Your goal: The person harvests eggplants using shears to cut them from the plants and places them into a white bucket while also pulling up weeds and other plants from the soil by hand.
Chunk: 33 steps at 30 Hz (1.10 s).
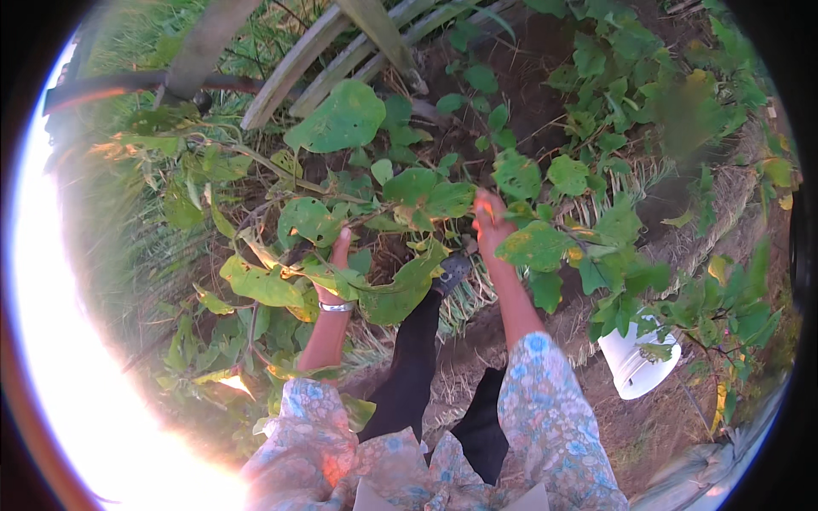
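Broad green leaves, some holed and yellowing, spread on branching plants in front of me. My left hand (342, 246) reaches in among them, its thumb showing beside a holed leaf (309, 220); leaves cover most of its fingers. A silver-coloured band (337, 307) circles that wrist. To the right, my right hand (491, 217) is raised between a green leaf (450, 200) and another leaf (516, 174), its fingers partly bent and lit by sun. Whether either hand grips a stem cannot be told. A thick plant stem (275, 167) slants across above my left hand.
Weathered wooden slats (300, 64) lie across the top. A white plastic bucket (639, 358) rests tipped on the soil at right, partly behind leaves. My shoe (454, 273) stands between the plants. Dry straw and brown soil (601, 396) show at lower right; strong glare fills the left rim.
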### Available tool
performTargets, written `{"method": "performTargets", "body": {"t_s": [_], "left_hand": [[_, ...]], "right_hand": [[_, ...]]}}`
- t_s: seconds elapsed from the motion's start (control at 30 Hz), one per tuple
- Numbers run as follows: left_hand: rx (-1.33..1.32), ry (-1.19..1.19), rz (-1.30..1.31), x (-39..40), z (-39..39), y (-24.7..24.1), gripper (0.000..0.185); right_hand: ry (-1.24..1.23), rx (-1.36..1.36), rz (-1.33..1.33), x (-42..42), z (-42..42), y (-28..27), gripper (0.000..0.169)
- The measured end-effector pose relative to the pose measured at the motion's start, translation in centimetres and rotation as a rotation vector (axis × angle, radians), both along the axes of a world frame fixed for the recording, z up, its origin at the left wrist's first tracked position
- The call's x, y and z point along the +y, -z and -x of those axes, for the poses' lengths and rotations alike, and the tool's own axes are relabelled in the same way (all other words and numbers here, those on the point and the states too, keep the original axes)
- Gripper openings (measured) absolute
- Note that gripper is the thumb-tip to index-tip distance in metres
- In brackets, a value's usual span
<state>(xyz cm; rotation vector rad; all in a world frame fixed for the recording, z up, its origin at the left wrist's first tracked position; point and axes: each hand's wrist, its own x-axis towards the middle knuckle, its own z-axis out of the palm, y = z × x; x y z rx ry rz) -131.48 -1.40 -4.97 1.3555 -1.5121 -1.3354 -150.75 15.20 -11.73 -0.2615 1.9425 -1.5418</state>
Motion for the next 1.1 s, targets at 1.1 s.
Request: {"method": "performTargets", "body": {"t_s": [1.1], "left_hand": [[0.234, 0.034, -0.218, 1.5, -0.5, -3.2, 0.024]], "right_hand": [[-0.293, -0.002, -0.15, -10.7, 2.3, 9.0, 0.028]]}}
